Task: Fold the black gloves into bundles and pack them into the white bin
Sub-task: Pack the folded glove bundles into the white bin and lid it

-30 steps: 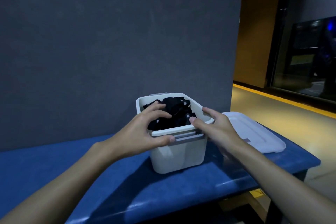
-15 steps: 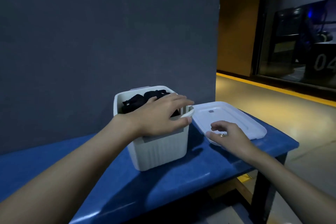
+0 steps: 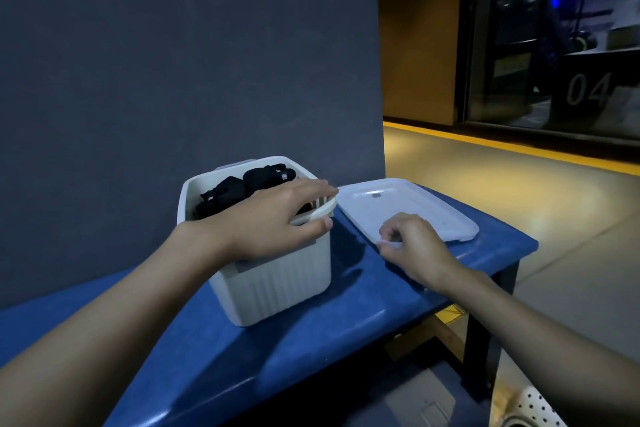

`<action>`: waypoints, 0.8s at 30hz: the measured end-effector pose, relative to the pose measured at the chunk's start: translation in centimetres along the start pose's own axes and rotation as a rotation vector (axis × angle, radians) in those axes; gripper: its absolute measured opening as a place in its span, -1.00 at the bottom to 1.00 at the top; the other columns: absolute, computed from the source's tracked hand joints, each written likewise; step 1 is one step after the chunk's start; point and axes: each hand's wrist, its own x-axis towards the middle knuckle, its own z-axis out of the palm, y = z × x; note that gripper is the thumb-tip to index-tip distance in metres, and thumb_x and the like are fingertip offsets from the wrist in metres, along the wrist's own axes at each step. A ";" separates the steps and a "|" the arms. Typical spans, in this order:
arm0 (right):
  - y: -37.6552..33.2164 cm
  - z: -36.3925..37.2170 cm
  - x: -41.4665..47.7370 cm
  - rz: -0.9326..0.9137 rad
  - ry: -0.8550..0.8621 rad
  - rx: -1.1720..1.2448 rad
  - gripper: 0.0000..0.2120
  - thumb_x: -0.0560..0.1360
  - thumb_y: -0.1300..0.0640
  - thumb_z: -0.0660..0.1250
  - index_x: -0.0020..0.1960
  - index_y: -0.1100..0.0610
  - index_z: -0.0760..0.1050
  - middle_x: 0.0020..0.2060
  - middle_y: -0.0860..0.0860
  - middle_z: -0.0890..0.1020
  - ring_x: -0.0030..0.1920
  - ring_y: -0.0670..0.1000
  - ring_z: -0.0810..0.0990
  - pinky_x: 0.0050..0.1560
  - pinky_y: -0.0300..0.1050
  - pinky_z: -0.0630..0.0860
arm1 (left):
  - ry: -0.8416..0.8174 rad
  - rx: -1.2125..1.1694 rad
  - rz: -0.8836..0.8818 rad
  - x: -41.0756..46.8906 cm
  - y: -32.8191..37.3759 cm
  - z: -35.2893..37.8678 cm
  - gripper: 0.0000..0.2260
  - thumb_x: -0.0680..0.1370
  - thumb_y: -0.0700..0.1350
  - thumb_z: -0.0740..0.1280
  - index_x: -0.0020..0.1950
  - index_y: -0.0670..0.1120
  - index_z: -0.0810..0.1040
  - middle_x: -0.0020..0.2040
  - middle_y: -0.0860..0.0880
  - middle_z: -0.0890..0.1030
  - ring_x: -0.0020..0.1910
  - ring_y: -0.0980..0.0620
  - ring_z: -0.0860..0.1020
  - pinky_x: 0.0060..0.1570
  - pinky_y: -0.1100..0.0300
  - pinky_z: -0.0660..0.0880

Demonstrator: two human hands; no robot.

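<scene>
Head view: your hands at the white bin [image 3: 277, 288] on the bench [image 3: 346, 322].
Your left hand [image 3: 277, 218] grips the bin's right rim; bundled black gloves [image 3: 235, 191] lie inside. Your right hand [image 3: 415, 250] pinches the near edge of the lid [image 3: 415, 204] beside it.

Dim room: blue bench [image 3: 242, 357] before grey wall [image 3: 173, 62].
Pale glossy floor [image 3: 502, 191] at right; yellow stripe [image 3: 519, 148] along its far edge, under a dark window [image 3: 554, 45] marked "04".

One white bin [image 3: 277, 288], one white lid [image 3: 415, 204] and one blue bench [image 3: 242, 357] are counted; two hands are seen, the left hand [image 3: 277, 222] and the right hand [image 3: 412, 246]; at least two black glove bundles [image 3: 225, 192] can be made out
</scene>
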 end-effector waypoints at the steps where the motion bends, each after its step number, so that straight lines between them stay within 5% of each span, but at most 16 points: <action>1: -0.6 -0.6 -0.1 -0.017 0.060 0.031 -0.82 0.44 0.18 0.39 -0.30 0.20 0.46 -0.17 0.04 0.60 -0.09 0.07 0.55 0.02 0.03 0.51 | 0.001 -0.003 0.002 0.0 -0.1 0.0 -0.54 0.63 0.14 0.21 0.53 0.12 0.30 0.49 0.22 0.33 0.45 0.30 0.24 0.45 0.26 0.18; 7: -3.5 -5.2 -0.6 -0.069 0.244 0.040 -0.77 0.47 0.30 0.29 -0.25 0.05 0.31 -0.14 0.05 0.56 -0.21 0.05 0.51 -0.26 0.06 0.52 | 0.017 -0.014 -0.010 0.0 0.1 0.0 -0.54 0.63 0.13 0.23 0.53 0.12 0.30 0.50 0.23 0.33 0.47 0.30 0.22 0.46 0.26 0.16; 12: -5.5 -8.8 -0.4 -0.078 0.463 0.203 -0.87 0.53 0.27 0.27 -0.08 0.16 0.31 -0.27 -0.05 0.43 -0.31 -0.13 0.39 -0.39 -0.36 0.35 | 0.112 -0.007 -0.026 -0.6 0.4 -0.6 -0.57 0.59 0.20 0.20 0.44 0.15 0.38 0.42 0.22 0.42 0.41 0.22 0.33 0.40 -0.03 0.33; 18: -10.1 -12.0 -0.4 -0.293 0.590 0.549 -0.61 0.49 0.35 0.33 0.17 0.00 0.33 -0.04 -0.09 0.52 -0.07 -0.25 0.53 -0.11 -0.35 0.50 | 0.184 -0.044 -0.031 -1.8 1.5 -1.9 -0.50 0.58 0.24 0.22 0.51 0.22 0.25 0.49 0.22 0.29 0.46 0.21 0.27 0.42 0.01 0.32; 24: -14.1 -13.0 -0.2 -0.327 0.692 0.704 -0.67 0.49 0.38 0.30 0.14 0.05 0.55 0.06 -0.13 0.56 0.12 -0.17 0.55 0.22 -0.08 0.52 | 0.294 -0.197 -0.029 -3.3 3.2 -3.8 -0.33 0.47 0.30 0.37 0.48 0.40 0.10 0.57 0.26 -0.02 0.55 0.15 0.14 0.44 0.12 0.26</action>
